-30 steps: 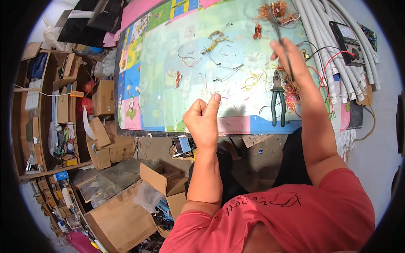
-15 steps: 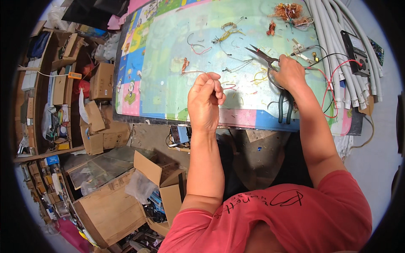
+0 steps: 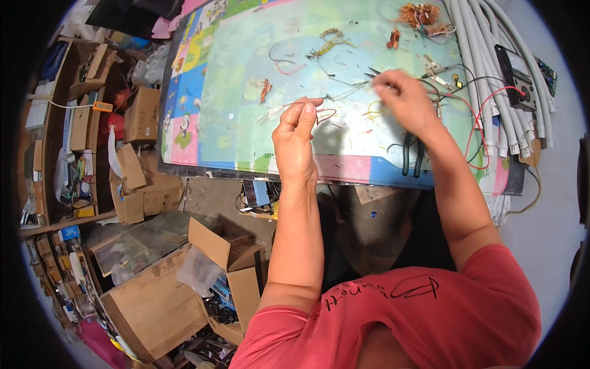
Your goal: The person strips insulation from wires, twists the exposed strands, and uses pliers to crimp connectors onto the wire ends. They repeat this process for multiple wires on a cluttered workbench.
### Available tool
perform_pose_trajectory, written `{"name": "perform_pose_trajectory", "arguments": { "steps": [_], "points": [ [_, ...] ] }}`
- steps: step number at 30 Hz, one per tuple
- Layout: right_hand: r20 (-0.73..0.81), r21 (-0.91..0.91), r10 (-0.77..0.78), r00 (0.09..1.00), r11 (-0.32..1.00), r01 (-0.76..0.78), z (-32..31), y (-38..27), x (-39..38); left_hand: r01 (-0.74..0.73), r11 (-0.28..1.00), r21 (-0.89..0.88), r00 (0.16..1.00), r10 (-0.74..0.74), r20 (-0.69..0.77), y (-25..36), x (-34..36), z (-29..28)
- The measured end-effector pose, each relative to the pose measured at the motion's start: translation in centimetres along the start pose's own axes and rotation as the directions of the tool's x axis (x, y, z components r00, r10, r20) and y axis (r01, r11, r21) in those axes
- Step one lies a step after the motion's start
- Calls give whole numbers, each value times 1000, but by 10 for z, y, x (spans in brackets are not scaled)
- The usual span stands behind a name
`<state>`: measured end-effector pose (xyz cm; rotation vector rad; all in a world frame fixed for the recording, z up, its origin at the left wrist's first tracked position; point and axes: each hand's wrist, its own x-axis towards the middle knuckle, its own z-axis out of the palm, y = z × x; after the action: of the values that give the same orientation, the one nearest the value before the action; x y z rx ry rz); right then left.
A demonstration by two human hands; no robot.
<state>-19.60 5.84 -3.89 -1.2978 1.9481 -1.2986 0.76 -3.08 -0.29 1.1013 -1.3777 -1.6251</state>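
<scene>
My left hand [image 3: 297, 138] is closed in a pinch over the front of the table. Thin wire is gripped there: whitish strands [image 3: 270, 114] stick out to its left, and a red wire loop [image 3: 327, 114] shows at its right. My right hand [image 3: 402, 103] is smeared by motion over the scissors [image 3: 372, 72], whose blade tips show beyond it; whether its fingers hold anything is unclear. Below that hand are dark-handled pliers [image 3: 412, 155] at the table's front edge. A small copper wire bundle [image 3: 265, 90] lies left of my left hand.
Wire scraps [image 3: 332, 43] are scattered over the patterned table mat [image 3: 239, 132]. A copper wire heap [image 3: 419, 15] sits at the far right, near grey flexible pipes [image 3: 485, 74] and a meter [image 3: 515, 77] with red and black leads. Cardboard boxes [image 3: 243, 270] and shelves stand left.
My right hand has shifted left from the scissors' handles toward my left hand. The scissors now lie mostly behind it. The wire ends at my left hand have changed position; the copper bundle now lies apart.
</scene>
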Motion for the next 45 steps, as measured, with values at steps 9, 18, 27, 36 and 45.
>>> {"name": "perform_pose_trajectory", "arguments": {
  "steps": [9, 18, 27, 36, 45],
  "points": [
    [437, 669, 85, 896, 635, -386, 34, -36, -23, 151, 970, -188, 981, -125, 145, -14, -10, 33],
    [124, 38, -19, 992, 999, 14, 12, -33, -21, 19, 973, -230, 997, -37, -75, -1, 16, 3],
    [11, -320, -314, 949, 898, 301, 25, -15, -23, -330, 864, 379, 934, 357, -1, 8, -15, 30],
    [-39, -253, -483, 875, 852, 459, 18, -25, -21, 24, 917, 398, 955, -138, 262, 3, -6, 21],
    [-131, -204, -478, 868, 870, 448, 20, -27, -20, 279, 959, 56, 876, -278, 395, 8, -8, 18]
  ]
}}
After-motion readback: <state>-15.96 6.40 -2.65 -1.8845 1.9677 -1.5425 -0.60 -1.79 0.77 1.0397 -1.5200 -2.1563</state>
